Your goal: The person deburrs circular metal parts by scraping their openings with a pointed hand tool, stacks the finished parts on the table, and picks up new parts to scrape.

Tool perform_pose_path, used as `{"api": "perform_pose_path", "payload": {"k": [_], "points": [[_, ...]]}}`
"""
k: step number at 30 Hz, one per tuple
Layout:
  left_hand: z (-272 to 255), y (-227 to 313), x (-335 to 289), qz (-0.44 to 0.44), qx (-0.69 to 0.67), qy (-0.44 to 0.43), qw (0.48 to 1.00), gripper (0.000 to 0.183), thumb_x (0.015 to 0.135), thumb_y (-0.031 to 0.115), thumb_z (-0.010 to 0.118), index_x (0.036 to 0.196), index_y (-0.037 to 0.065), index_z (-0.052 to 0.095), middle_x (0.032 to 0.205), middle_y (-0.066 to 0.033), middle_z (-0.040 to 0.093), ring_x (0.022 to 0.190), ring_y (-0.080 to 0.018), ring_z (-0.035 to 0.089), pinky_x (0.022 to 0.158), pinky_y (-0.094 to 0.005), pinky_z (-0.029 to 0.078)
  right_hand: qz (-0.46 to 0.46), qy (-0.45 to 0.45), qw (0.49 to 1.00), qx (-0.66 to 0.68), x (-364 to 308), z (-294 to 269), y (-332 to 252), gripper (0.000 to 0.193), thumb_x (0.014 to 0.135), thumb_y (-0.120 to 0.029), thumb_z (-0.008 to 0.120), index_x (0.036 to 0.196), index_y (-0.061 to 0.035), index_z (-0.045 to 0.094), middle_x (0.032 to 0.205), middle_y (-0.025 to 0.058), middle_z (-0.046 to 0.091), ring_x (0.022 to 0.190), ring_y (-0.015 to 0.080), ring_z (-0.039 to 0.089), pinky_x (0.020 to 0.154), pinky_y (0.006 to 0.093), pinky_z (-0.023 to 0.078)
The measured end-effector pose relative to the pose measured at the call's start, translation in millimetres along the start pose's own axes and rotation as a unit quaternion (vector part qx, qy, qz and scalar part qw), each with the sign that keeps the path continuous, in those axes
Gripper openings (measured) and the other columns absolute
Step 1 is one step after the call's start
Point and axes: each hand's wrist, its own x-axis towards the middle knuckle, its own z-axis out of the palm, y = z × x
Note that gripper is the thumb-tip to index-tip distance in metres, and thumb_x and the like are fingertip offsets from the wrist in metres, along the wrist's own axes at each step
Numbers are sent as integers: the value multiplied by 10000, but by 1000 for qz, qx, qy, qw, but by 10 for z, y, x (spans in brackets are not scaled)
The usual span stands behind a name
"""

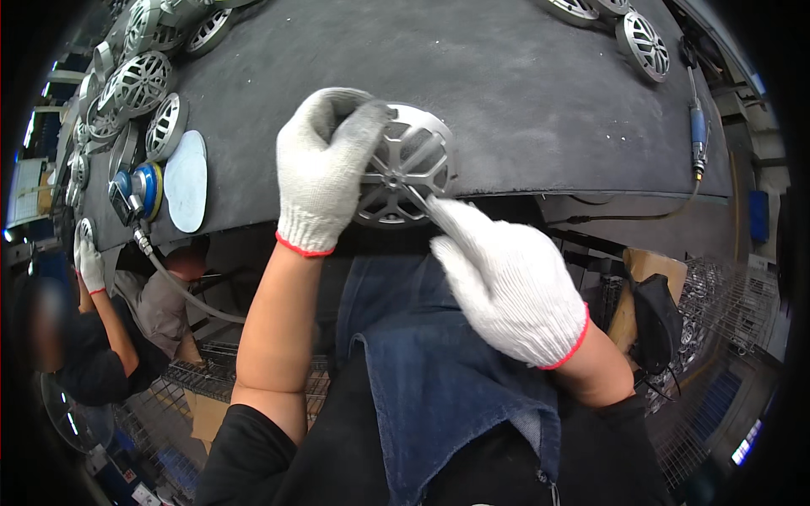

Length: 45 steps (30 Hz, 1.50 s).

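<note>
- Head view: the left hand [325,164], fingers curled, pinches the spoked metal disc [393,179] at the dark table's [531,110] near edge, covering its far-left rim.
- Right hand [510,282] extends fingers to the disc's near-right side; whether they grip anything, I cannot tell.
- Left: sander [152,191], flat pale pad [186,181], piled discs [143,82].
- Right: blue hose-fed tool [698,131].
- Gloves [325,202] knitted, red-hemmed; table matte, dusty.

No text, label, brand, number or sign can be read. The bright panel [747,442] at the lower right rim and the pale board [26,184] at the far left are shown too small and too blurred for any lettering on them to be made out.
</note>
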Motion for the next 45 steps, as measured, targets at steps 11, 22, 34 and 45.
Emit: {"api": "perform_pose_path", "payload": {"k": [11,22,34,45], "points": [[352,528,464,129,341,-149,919,395,1072,310,731,1209,-45,838,992,-185,837,859,-241,802,822,-371,637,-20,20,984,-174,-91,-146,151,413,1011,-86,755,1415,-5,724,927,191,783,770,373,755,732,476,593],[1335,1359,1123,203,766,-493,359,581,1003,527,738,1373,89,827,1373,-167,819,1230,-283,807,1122,-516,597,-61,97,934,-339,-143,-482,181,361,949,-120,777,1307,-82,791,702,76,664,627,299,695,627,447,532],[1373,1167,1719,-96,582,-541,599,447,1009,387,754,1289,55,860,1250,-95,864,1091,-240,805,993,-440,621,-94,149,901,-396,136,-664,517,316,912,-166,706,1221,-119,758,643,34,646,591,244,706,584,449,549],[1318,657,2032,218,652,-576,443,302,950,163,789,1233,195,890,1089,-48,871,934,-251,824,839,-415,643,-82,129,916,-370,280,-804,472,340,989,-122,711,1321,-161,774,750,78,717,688,297,738,676,454,572]]}}
